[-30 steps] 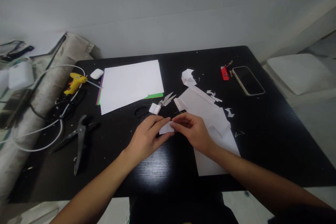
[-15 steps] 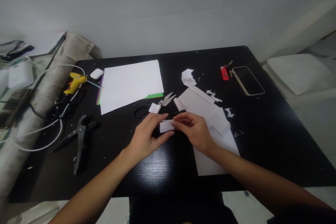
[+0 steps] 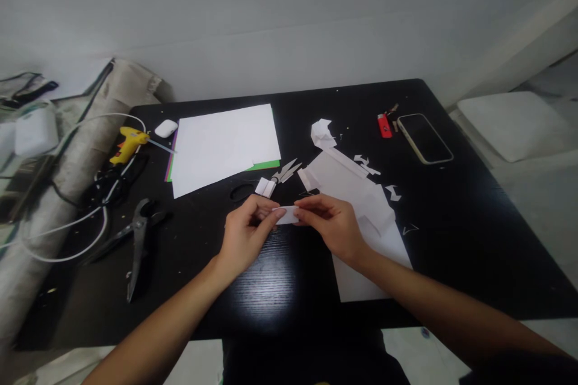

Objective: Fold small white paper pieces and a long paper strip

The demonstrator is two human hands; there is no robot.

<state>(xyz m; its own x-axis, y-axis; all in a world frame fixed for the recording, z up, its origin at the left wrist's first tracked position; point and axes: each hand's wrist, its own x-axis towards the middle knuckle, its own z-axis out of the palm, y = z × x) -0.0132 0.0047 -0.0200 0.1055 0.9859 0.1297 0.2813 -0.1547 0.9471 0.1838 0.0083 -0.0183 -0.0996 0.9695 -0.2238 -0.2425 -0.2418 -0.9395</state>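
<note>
Between my two hands is a small folded piece of white paper [image 3: 287,215], held just above the black table. My left hand [image 3: 246,230] pinches its left end between thumb and fingers. The right end is pinched by my right hand [image 3: 333,224]. Just beyond my left hand lie scissors [image 3: 285,172], with another small folded white paper [image 3: 265,186] resting over them. White paper sheets [image 3: 374,246] spread out under my right hand and forearm, with a small folded strip [image 3: 309,179] at their left edge.
A stack of paper sheets [image 3: 226,144] lies at the back left. Left of it are a yellow glue gun [image 3: 129,144], a white earbud case [image 3: 166,128] and pliers [image 3: 139,234]. Crumpled paper [image 3: 322,133], paper scraps [image 3: 392,194], a red lighter [image 3: 384,126] and a phone [image 3: 424,138] are rightward.
My left hand has shifted its hold: its thumb and fingers, spread along the paper's edges before, now pinch the left end. My right hand keeps its pinch in nearly the same place.
</note>
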